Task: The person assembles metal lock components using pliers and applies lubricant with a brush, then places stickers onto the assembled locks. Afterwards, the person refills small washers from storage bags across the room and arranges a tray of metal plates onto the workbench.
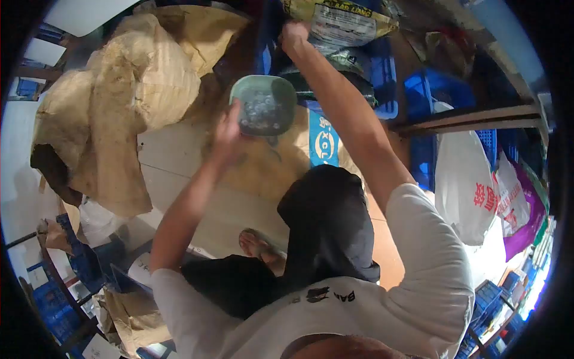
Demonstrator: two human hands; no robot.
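My left hand (227, 128) is closed on the near left rim of a pale green plastic bowl (291, 107), thumb over the edge. Small shiny pieces lie in the bowl, too blurred to name. Farther off, my right hand (295, 36) is closed at the left edge of a yellow printed bag (382, 27) with a white label; its fingertips are partly hidden. That bag lies over dark plastic bags in a blue crate (387, 90).
Large brown sacks (119, 102) stand at the left. A blue printed sack (323, 140) lies on the floor before my knee. White plastic bags (460, 185) hang at the right, beside blue crates (418, 99). Shelving with blue bins (54, 305) stands at lower left.
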